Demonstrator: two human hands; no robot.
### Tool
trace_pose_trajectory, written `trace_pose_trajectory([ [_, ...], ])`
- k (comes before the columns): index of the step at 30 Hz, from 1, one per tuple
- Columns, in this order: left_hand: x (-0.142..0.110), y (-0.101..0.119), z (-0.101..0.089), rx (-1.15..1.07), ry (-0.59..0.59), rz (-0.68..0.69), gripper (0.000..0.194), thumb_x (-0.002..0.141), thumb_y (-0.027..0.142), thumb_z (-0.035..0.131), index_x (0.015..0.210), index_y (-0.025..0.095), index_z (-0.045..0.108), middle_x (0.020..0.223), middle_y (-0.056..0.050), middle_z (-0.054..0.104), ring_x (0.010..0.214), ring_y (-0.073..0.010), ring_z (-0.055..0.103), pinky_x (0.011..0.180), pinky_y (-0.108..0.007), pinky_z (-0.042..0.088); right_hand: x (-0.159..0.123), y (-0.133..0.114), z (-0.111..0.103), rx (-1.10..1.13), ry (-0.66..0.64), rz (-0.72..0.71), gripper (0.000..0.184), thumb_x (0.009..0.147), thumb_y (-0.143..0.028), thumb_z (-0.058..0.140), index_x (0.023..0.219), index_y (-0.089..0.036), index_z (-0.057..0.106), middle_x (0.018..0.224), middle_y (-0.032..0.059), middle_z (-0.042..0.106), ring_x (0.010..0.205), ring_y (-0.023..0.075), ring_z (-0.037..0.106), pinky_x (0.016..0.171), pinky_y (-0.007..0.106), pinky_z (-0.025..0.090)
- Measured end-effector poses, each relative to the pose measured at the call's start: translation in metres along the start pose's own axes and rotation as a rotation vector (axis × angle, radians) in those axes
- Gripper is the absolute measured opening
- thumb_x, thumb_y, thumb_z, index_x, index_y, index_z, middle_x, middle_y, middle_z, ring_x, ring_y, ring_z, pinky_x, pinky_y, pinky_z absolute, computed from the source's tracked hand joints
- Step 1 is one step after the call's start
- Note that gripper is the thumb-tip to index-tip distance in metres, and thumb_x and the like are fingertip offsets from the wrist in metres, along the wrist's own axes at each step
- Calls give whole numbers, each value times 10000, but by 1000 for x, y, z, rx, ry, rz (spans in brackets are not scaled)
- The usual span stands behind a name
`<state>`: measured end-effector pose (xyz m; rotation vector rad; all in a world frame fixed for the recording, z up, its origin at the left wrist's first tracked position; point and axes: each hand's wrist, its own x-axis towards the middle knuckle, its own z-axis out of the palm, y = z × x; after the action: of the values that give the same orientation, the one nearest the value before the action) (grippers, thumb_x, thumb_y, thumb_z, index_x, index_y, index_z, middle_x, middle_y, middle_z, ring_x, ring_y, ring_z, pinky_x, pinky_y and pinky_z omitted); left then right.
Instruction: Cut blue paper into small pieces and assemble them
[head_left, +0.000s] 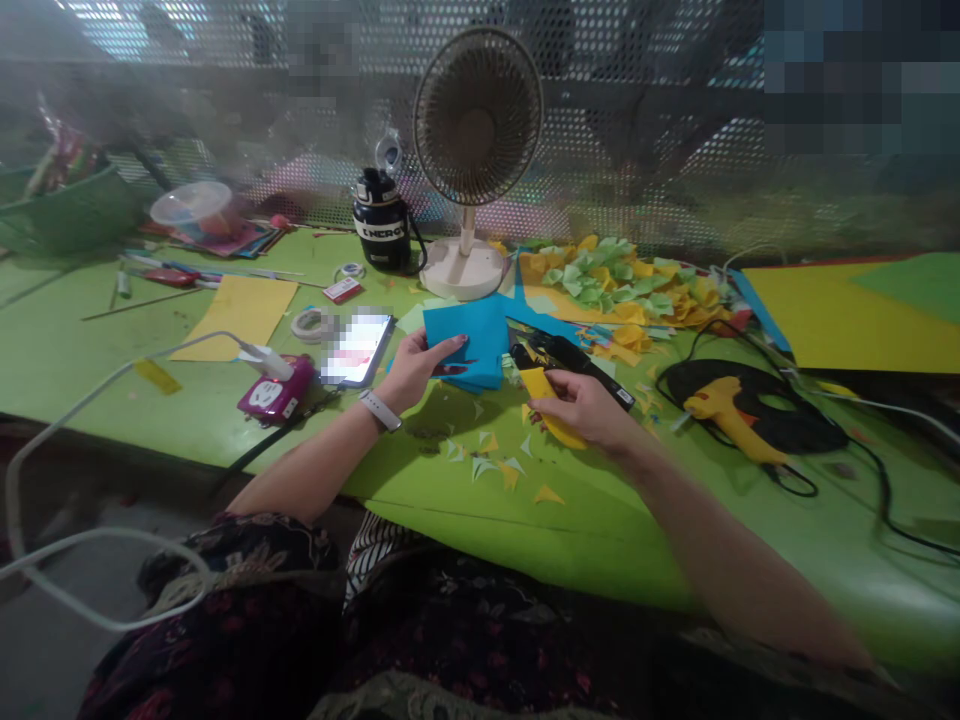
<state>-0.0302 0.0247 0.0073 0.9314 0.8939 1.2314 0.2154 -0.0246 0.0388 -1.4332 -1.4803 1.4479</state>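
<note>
Yellow paper strip (553, 412) pinched in right hand (581, 405) above green table (600, 540), long axis slanting upper left to lower right.
Left hand (424, 368) gripping edge of blue paper sheet (461, 340) between thumb and fingers, fingers pointing right; both forearms reaching in from lower edge of view.
</note>
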Motion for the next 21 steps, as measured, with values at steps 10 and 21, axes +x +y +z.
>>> trace_pose_trajectory([
  [10,2,-4,6,-81,114,32,503,569,433,920,936,141,738,962,-102,768,874,-228,720,835,-366,589,1,2,1,-17,-30,8,271,620,-271,811,832,-160,683,675,25,690,558,138,620,501,234,493],
  [21,1,-6,4,-18,79,85,417,630,425,892,923,159,760,919,-67,772,792,-187,712,806,-339,588,0,-1,2,-7,-36,19,259,614,-257,812,817,-165,681,679,19,691,575,139,628,521,234,505],
])
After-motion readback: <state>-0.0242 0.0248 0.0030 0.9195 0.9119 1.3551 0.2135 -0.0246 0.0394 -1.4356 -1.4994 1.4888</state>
